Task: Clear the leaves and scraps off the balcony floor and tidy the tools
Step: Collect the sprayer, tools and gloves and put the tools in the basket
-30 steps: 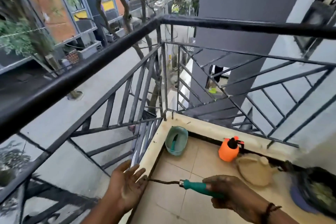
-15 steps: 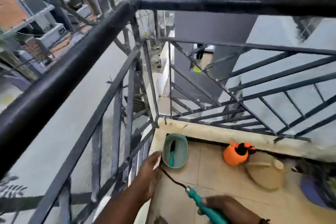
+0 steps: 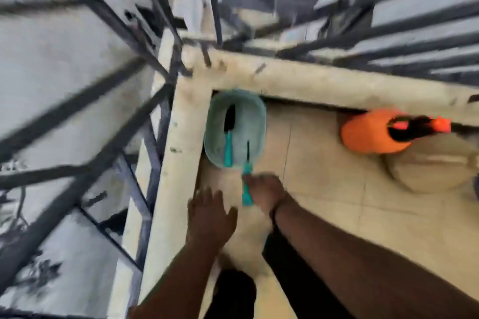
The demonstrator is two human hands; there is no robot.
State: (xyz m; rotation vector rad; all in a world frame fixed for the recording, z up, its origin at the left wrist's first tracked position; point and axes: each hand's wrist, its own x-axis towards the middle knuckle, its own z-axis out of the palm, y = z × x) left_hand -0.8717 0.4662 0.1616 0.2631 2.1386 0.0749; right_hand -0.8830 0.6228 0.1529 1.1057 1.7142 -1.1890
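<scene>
Basket: oval teal plastic basket is sitting in the balcony corner, already holding one teal-handled trowel.
Left hand: fingers are spreading flat, holding nothing.
Right hand: fingers are curling around a second teal-handled tool, lowering it in.
Remaining: orange sprayer is waiting unsorted; floor tiles are looking mostly swept.

Tiled floor, dark railing

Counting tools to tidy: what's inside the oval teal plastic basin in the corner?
The oval teal plastic basin holds one teal-handled dark-bladed tool. The right hand is lowering a second teal-handled tool, its dark tip inside. Nothing else shows; the frame is blurred.
</scene>
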